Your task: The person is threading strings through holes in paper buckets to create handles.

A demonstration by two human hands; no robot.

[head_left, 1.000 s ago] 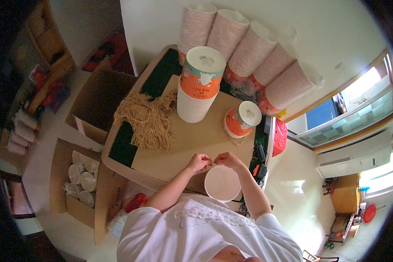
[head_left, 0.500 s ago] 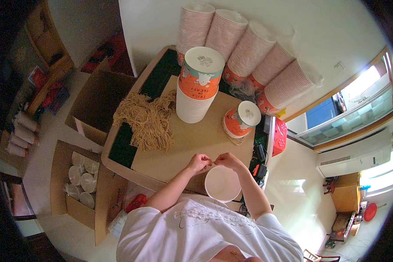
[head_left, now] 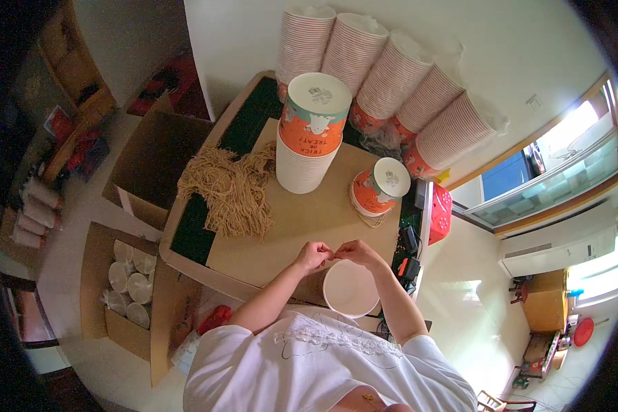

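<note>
My left hand [head_left: 314, 256] and my right hand [head_left: 357, 253] meet fingertip to fingertip at the far rim of a white paper bucket [head_left: 351, 294]. Both are closed in a pinch; whatever lies between the fingers is too small to make out. The bucket stands close to my body with its mouth facing up. Beyond my hands, on a cardboard sheet [head_left: 309, 220], a tall upside-down stack of orange and green paper buckets [head_left: 307, 161] stands. To its right is a shorter upside-down stack [head_left: 374, 196] with cord at its base. A loose heap of tan twine [head_left: 228, 192] lies to the left.
Several plastic-wrapped stacks of buckets [head_left: 381, 79] lean along the wall. A red basket [head_left: 440, 214] and black chargers [head_left: 410, 239] sit at the table's right edge. At left on the floor are a carton of wrapped stacks [head_left: 120, 319] and another open carton [head_left: 151, 161].
My hands stay pinched together in nearly the same place, the right fingers shifting slightly. The bucket below them has barely moved.
</note>
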